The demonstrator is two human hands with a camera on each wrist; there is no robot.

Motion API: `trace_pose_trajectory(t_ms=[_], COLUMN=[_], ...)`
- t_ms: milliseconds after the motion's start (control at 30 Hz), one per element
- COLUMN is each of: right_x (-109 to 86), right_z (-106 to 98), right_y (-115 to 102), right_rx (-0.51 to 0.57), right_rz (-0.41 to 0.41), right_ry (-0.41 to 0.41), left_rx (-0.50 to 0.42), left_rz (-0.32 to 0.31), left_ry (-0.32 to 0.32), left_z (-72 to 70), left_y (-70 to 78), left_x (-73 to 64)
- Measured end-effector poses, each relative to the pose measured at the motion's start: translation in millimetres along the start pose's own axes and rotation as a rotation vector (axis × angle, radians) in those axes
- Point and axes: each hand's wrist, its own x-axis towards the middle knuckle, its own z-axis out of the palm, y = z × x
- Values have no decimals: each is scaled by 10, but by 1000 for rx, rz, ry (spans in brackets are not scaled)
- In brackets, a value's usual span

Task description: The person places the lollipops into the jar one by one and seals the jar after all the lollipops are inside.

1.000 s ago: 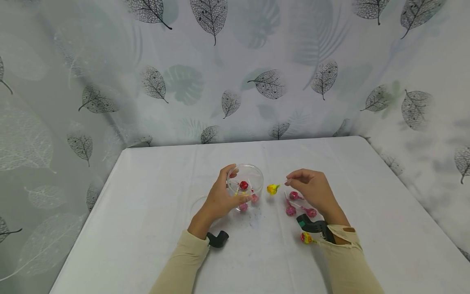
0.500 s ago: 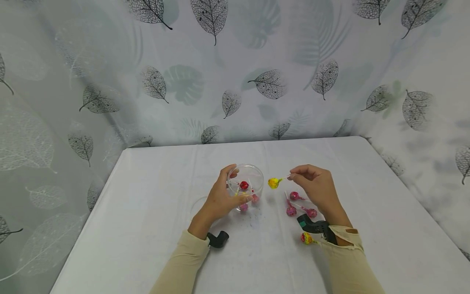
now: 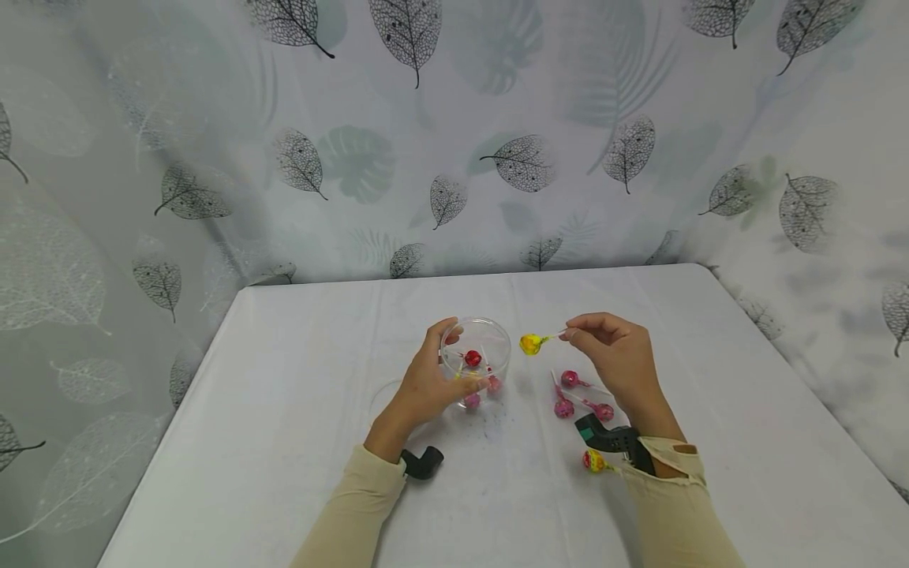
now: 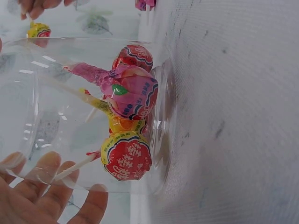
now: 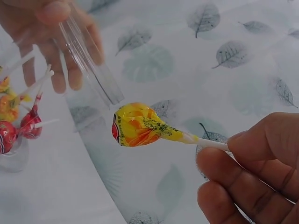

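My left hand [image 3: 436,375] grips a clear plastic jar [image 3: 474,325] around its side, thumb in front and fingers behind. Inside the jar lie several wrapped lollipops, among them a pink one [image 4: 133,93] and a red-and-yellow one [image 4: 126,158]. My right hand [image 3: 614,355] pinches the white stick of a yellow lollipop [image 5: 140,125] between thumb and forefinger. The candy end points left toward the jar's rim, held up just right of it in the head view.
Pink lollipops [image 3: 563,407] lie on the white table [image 3: 298,442] below my right hand. Another yellow-and-red lollipop [image 3: 593,461] lies nearer, beside the right wrist. A clear round lid-like piece [image 3: 379,394] is partly behind my left wrist. Leaf-printed curtains [image 3: 398,181] surround the table.
My right hand has risen slightly and shifted a little right; the yellow lollipop it pinches has lifted too. The left hand and jar stay in place.
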Motion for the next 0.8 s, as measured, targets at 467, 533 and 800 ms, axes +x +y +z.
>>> trace_pose_trajectory(t_ms=[467,533,800], right_x=[2,0,9], right_z=[27,33,50], right_y=[-54,-67,-101], right_rx=[63,70,89], right_rz=[-27,-26,-19], right_ry=[36,39,51], left_rx=[-28,-32,-42], left_rz=[3,-1,3], left_ry=[-16,-18,-26], left_z=[-10,-12,-8], left_y=[-9,-6,-14], left_x=[-5,-7,-1])
